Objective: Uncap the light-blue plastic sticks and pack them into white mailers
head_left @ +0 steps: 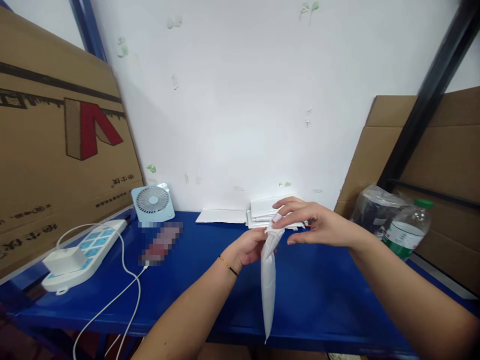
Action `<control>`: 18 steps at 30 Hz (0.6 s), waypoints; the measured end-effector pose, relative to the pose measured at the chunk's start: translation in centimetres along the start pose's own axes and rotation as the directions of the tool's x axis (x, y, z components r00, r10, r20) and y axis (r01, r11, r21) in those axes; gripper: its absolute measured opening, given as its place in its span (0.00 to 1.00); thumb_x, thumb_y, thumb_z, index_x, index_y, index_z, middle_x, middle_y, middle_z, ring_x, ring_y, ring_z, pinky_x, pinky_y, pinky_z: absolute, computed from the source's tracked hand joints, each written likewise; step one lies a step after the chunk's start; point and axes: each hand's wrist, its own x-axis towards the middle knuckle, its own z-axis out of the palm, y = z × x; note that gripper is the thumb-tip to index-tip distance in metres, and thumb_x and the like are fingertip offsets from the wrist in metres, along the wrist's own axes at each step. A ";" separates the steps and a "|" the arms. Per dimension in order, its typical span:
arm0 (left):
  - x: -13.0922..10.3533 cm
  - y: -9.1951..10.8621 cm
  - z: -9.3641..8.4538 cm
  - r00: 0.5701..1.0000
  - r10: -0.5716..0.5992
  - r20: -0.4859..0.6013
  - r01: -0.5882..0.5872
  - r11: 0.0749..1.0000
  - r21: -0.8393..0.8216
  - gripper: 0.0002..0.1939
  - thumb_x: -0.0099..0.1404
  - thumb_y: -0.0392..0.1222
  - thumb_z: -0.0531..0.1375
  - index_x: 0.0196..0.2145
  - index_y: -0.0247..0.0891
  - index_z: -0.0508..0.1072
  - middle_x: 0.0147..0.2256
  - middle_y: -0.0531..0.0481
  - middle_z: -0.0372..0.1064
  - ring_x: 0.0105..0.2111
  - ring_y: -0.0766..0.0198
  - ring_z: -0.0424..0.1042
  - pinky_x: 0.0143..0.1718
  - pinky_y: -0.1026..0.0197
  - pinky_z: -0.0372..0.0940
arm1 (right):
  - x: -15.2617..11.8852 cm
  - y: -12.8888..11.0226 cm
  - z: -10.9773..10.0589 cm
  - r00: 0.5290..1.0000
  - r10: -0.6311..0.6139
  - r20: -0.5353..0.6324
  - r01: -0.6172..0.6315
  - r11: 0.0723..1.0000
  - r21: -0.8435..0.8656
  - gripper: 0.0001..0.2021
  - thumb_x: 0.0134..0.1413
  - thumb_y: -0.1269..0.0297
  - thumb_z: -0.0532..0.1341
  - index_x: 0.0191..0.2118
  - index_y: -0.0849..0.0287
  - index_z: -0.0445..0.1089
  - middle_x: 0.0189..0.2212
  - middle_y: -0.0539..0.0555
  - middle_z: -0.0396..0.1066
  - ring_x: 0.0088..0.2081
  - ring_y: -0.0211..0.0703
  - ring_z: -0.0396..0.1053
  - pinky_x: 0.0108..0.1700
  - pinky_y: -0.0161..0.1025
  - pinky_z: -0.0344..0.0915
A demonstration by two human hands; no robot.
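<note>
My left hand (252,246) grips a slim white padded packet (268,290) near its top end. The packet is seen nearly edge-on and hangs down over the front part of the blue table, tapering to a point at the bottom. My right hand (305,220) is at the packet's top, fingers stretched out and the thumb well apart from them. A small white piece (277,217) shows at its fingertips; whether it is stuck to a finger cannot be made out. Behind the hands, flat white packets (266,207) lie in a stack, with another white packet (221,216) beside them.
On the blue table (195,280) stand a light-blue fan (153,202), a power strip (93,250) with a white charger (64,261) and cable, and a blurred-out phone-like item (161,245). A green-capped bottle (408,227) is right. Cardboard (56,135) flanks the white wall.
</note>
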 end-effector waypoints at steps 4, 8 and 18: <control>0.4 -0.1 0.3 0.976 -0.142 0.166 0.155 0.986 -0.068 0.07 0.53 0.40 0.61 0.29 0.34 0.71 0.23 0.52 0.64 0.22 0.70 0.63 0.36 0.62 0.61 | 2.6 -0.8 -0.4 0.984 0.068 0.163 -0.075 0.997 0.036 0.10 0.48 0.59 0.60 0.35 0.54 0.75 0.29 0.51 0.73 0.32 0.41 0.69 0.36 0.38 0.64; -1.1 0.7 -1.9 0.956 -0.261 0.136 0.276 0.955 -0.111 0.25 0.57 0.58 0.54 0.40 0.32 0.70 0.36 0.39 0.69 0.36 0.55 0.69 0.40 0.54 0.62 | 4.8 1.5 -1.8 0.955 0.295 -0.014 -0.294 0.955 0.031 0.11 0.45 0.56 0.62 0.32 0.58 0.75 0.24 0.51 0.71 0.23 0.38 0.66 0.24 0.34 0.60; -5.1 8.5 -16.5 0.858 0.216 -0.467 -0.311 0.940 -0.137 0.33 0.57 0.69 0.42 0.40 0.38 0.64 0.46 0.38 0.66 0.44 0.55 0.68 0.35 0.58 0.66 | 11.7 17.1 6.0 0.659 0.575 -0.485 -0.440 0.817 0.371 0.15 0.47 0.54 0.58 0.22 0.62 0.64 0.17 0.54 0.66 0.19 0.38 0.63 0.20 0.36 0.62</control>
